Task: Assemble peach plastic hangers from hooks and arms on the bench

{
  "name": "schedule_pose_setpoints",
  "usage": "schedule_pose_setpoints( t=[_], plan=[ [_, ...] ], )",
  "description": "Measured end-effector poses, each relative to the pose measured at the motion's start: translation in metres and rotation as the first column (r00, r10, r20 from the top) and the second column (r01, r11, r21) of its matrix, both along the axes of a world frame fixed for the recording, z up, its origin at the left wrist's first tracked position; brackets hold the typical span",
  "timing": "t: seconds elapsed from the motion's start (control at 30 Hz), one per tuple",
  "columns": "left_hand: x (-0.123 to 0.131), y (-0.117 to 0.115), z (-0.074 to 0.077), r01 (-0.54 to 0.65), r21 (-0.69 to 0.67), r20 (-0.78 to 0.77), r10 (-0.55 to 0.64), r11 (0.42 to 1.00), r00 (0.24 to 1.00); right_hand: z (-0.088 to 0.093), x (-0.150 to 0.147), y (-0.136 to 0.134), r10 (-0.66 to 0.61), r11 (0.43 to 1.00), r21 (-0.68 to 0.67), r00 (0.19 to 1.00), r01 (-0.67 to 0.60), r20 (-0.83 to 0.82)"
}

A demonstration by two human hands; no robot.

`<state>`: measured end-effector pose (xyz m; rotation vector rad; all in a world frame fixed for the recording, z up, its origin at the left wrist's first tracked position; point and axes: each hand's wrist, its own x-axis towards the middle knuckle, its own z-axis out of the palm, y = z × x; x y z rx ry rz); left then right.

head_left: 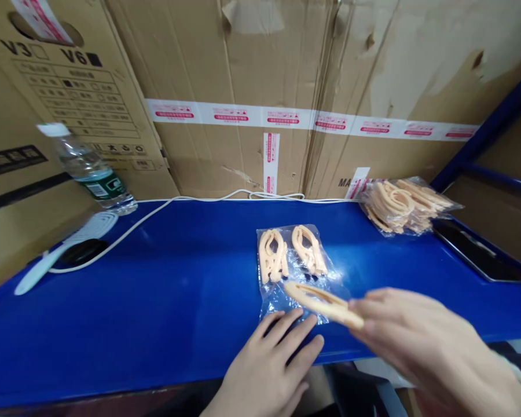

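My right hand (421, 336) pinches a peach-coloured plastic folding hanger (316, 304) by one end, holding it over the lower part of a clear plastic bag (275, 301). Inside that bag, two similar folded hangers lie side by side, a left one (272, 255) and a right one (308, 249). My left hand (269, 365) is open, palm down, with its fingers spread at the bag's near edge. The fingertips appear to rest on the film. Motion slightly blurs the right hand and the hanger it holds.
Several bagged hangers (403, 205) lie at the back right, beside a dark phone (477, 252). On the left stand a water bottle (98, 174) and a pale long-handled brush (65, 249) near a black disc (82, 252). A white cable (156, 208) crosses the blue table (156, 313) before cardboard boxes (226, 150).
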<state>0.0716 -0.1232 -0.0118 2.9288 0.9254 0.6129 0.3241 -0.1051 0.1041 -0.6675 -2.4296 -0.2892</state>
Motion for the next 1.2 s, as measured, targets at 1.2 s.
schedule_pose_setpoints(
  t=[1.2],
  plan=[
    [-0.051, 0.019, 0.014, -0.235, 0.000, 0.311, 0.223, 0.972, 0.924, -0.039, 0.032, 0.052, -0.029, 0.992, -0.106, 0.947, 0.066, 0.320]
  ],
)
